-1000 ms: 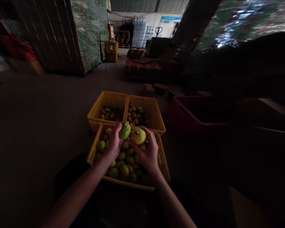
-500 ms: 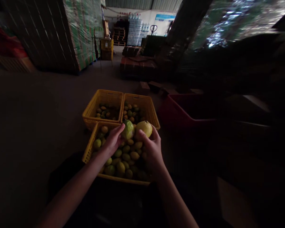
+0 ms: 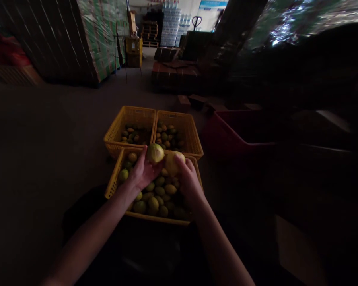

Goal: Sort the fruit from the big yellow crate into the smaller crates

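My left hand [image 3: 143, 171] is closed around a round green-yellow fruit [image 3: 155, 153], with the palm turned partly up. Beside it my right hand [image 3: 188, 174] grips a larger pale yellow fruit [image 3: 172, 163], fingers over its top right side. Both fruits are held above the near yellow crate [image 3: 115, 175], close to each other. Inside that crate lie several green and yellow fruits [image 3: 153, 203], partly covered by my hands and forearms. Their exact kind is hard to make out in the dim light.
Behind the near crate stand a back left yellow crate [image 3: 113, 137] and a back right yellow crate [image 3: 193, 137], both holding similar fruits. A dark red bin [image 3: 229, 133] is to the right. Wrapped stacks [image 3: 103, 35] and a cardboard pile [image 3: 176, 73] stand farther off.
The left hand has turned its green-yellow fruit, showing a paler side. My right hand has rotated over the yellow fruit, tilting it lower. The view has dipped slightly.
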`<act>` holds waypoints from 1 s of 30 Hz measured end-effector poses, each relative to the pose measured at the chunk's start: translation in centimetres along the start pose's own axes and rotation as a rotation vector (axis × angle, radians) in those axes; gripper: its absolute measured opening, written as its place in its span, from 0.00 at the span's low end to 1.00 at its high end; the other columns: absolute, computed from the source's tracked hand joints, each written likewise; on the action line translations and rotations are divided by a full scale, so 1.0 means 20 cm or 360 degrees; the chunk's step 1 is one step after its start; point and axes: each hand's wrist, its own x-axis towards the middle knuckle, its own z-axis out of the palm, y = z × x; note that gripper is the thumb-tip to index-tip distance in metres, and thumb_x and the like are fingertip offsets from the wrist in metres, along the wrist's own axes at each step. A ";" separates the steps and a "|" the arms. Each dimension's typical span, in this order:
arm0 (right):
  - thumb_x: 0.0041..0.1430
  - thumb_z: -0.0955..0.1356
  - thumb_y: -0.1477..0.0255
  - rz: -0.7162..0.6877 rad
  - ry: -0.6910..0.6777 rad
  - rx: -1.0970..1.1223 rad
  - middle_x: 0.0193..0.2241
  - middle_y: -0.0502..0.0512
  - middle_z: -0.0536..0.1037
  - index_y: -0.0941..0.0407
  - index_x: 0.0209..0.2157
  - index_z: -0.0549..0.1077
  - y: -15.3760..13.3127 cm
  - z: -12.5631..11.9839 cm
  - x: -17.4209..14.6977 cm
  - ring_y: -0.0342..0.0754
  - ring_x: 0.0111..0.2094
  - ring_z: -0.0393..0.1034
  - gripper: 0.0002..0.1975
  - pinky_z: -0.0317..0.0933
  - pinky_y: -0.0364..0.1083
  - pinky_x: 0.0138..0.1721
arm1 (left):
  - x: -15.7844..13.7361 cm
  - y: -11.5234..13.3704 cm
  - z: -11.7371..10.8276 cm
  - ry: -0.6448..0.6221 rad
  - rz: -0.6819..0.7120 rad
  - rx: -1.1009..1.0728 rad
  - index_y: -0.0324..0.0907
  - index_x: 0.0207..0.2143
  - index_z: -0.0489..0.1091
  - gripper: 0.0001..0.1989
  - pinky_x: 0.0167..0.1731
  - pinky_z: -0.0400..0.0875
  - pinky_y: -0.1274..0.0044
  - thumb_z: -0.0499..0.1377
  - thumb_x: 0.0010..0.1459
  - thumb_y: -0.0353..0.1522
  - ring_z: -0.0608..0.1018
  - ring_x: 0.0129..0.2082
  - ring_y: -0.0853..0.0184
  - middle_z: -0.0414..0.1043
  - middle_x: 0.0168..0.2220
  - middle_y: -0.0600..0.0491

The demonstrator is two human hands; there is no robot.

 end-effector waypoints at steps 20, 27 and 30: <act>0.43 0.77 0.66 -0.0340 0.0079 0.0005 0.45 0.53 0.77 0.50 0.46 0.70 -0.10 -0.02 -0.05 0.52 0.45 0.75 0.27 0.71 0.54 0.45 | -0.07 0.06 0.01 -0.0203 0.0803 0.0548 0.45 0.45 0.77 0.23 0.47 0.73 0.75 0.69 0.43 0.23 0.77 0.50 0.60 0.79 0.43 0.52; 0.44 0.75 0.60 0.0163 -0.0103 0.0567 0.36 0.51 0.80 0.51 0.38 0.72 -0.09 -0.05 -0.02 0.54 0.39 0.78 0.20 0.72 0.56 0.42 | -0.02 0.07 -0.04 -0.0202 0.0584 0.0226 0.39 0.46 0.74 0.14 0.46 0.75 0.73 0.63 0.55 0.29 0.79 0.47 0.60 0.78 0.43 0.47; 0.45 0.75 0.58 0.0222 -0.0201 0.0651 0.34 0.50 0.81 0.51 0.35 0.73 -0.09 -0.04 -0.01 0.54 0.37 0.78 0.17 0.73 0.55 0.41 | -0.02 0.08 -0.04 -0.0189 0.0490 0.0179 0.36 0.45 0.74 0.12 0.47 0.75 0.73 0.60 0.59 0.30 0.78 0.48 0.60 0.78 0.43 0.44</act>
